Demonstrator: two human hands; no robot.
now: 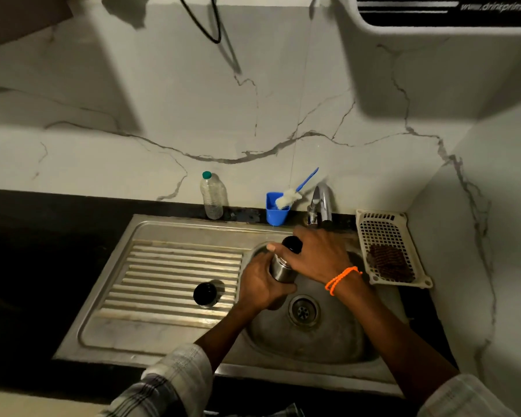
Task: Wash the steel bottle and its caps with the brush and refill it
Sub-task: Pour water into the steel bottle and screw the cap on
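Countertop [27,251], dark and nearly black, fills the left side, and the steel sink [109,320] is set into it with a ribbed drainboard. On those ribs stands a black cap [205,294], alone, well apart from the hands. Behind, against the marble wall, stands a clear plastic bottle [212,196] with a green top. Further right, the left hand [260,284] curls around the lower body of the steel bottle [281,268], holding it tilted over the basin just above the drain [303,311]. A blue cup [275,210] at the sink's back edge holds the brush [295,194] — white bristles, blue handle slanting up to the right. The right hand [316,255], an orange thread band at its wrist, grips the black cap on the bottle's top, below the tap [321,203]. At the far right — a white plastic basket [388,248] holding a dark scrubber.
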